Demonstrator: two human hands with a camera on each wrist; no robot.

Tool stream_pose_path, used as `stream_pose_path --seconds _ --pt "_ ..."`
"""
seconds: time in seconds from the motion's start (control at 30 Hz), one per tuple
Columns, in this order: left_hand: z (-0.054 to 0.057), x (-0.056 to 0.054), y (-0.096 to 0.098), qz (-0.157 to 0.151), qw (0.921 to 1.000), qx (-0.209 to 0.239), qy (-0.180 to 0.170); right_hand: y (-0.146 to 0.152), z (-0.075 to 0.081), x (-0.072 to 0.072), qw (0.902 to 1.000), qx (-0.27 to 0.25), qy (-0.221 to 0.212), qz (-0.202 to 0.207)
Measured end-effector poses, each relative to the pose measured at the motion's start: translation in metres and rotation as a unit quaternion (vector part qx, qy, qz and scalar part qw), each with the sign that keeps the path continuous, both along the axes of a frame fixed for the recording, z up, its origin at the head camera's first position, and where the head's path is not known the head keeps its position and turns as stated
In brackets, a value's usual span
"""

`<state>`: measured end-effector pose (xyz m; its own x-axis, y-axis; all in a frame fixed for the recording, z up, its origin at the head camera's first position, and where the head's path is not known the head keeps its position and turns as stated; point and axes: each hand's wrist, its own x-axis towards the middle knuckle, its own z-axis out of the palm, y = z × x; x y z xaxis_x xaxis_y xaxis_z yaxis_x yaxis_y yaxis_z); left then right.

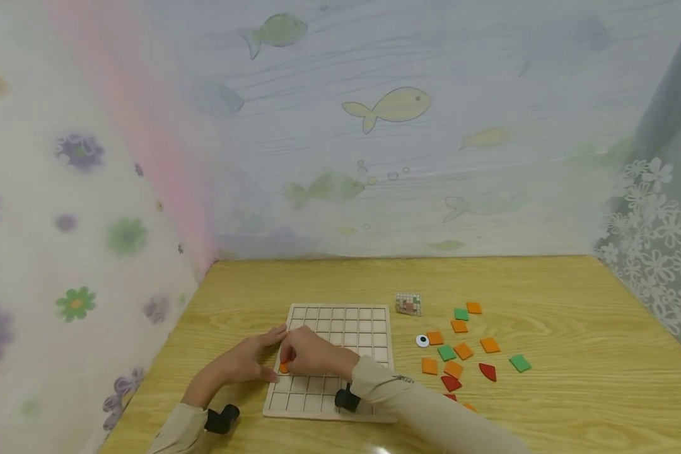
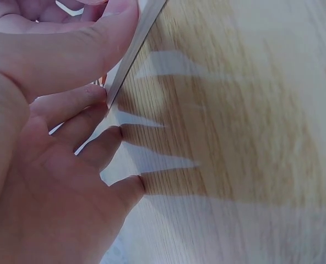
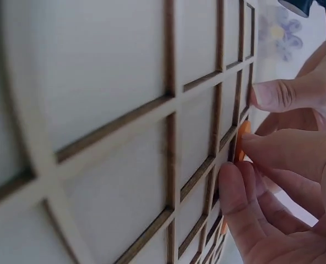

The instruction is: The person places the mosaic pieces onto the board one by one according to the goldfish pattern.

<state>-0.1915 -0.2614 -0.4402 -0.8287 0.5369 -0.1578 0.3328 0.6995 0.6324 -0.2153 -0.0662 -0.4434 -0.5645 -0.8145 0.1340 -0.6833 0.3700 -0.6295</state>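
Note:
A wooden grid board (image 1: 367, 353) lies on the table with its squares facing up. Over its left column, my right hand (image 1: 313, 350) pinches an orange piece (image 3: 243, 142) between thumb and fingers, at one of the squares. Part of another orange piece (image 3: 223, 226) shows behind the fingers in the right wrist view. My left hand (image 1: 243, 360) lies at the board's left edge, fingers spread. Its thumb (image 3: 270, 94) touches the rim, and in the left wrist view its lower fingertips (image 2: 131, 186) rest on the tabletop.
Right of the board lie several loose orange squares (image 1: 490, 345), green squares (image 1: 520, 363) and red curved pieces (image 1: 487, 372). A white disc with a black dot (image 1: 422, 341) is among them. A small printed pattern card (image 1: 408, 304) lies by the board's top right corner. Painted walls border the table.

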Motion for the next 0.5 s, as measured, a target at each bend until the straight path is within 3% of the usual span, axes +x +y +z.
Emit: stream_pose_path --seconds 0.2,0.5 --pt "0.0 0.003 0.001 0.005 1.0 0.008 -0.002 0.008 0.004 0.004 0.9995 -0.005 0.012 0.028" --pt "-0.001 0.0 0.001 0.007 0.9999 -0.005 0.009 0.046 0.01 0.005 0.9996 0.003 0.01 0.027"
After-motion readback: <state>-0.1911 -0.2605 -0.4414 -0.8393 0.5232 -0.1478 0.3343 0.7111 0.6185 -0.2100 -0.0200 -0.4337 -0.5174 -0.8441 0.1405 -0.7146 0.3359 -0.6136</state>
